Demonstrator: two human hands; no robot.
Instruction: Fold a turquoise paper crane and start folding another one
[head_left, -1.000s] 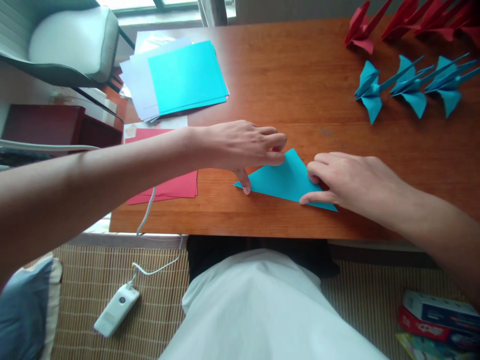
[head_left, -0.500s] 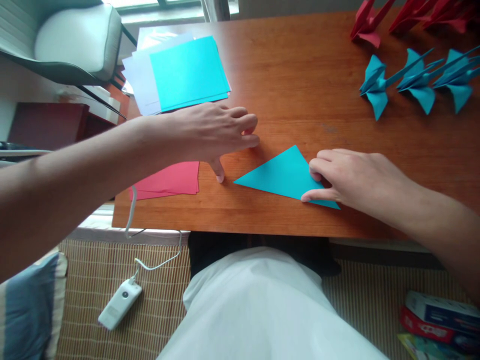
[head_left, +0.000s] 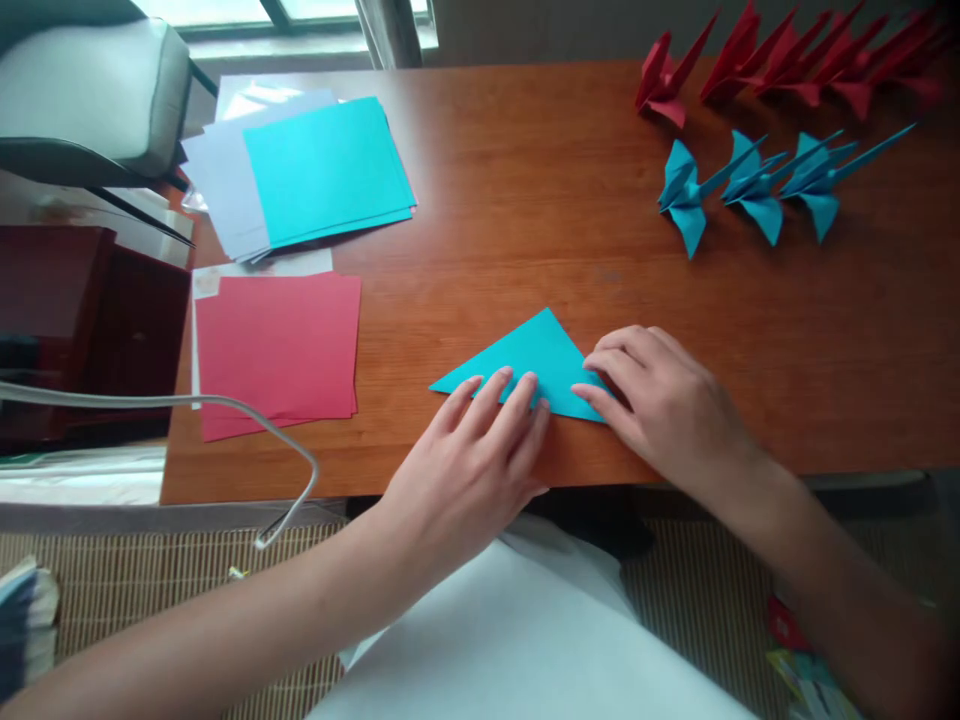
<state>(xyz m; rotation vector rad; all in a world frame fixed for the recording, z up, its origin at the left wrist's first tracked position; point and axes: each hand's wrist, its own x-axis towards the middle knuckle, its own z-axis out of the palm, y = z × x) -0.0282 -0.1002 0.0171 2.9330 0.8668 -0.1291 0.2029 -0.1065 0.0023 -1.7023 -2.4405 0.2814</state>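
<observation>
A blue sheet of paper folded into a triangle [head_left: 536, 345] lies flat on the wooden table [head_left: 480, 250], its long edge towards me. The fingers of my left hand [head_left: 480, 465] are spread and rest on that long edge near its middle. My right hand [head_left: 652, 400] is at the triangle's right corner, thumb and fingers curved apart over the paper and hiding the tip. Whether the right fingertips press the paper or merely touch it is hard to see.
Red paper sheets [head_left: 281, 350] lie at the left, with a stack of blue sheets [head_left: 330, 175] on white ones behind. Several folded blue cranes [head_left: 682, 195] and red cranes [head_left: 664, 85] stand at the back right. A white cable [head_left: 292, 440] hangs over the front left edge.
My left hand has come back from above the table's middle onto the triangle's near edge. My right hand stays at the right corner. The view has shifted, uncovering the red sheets.
</observation>
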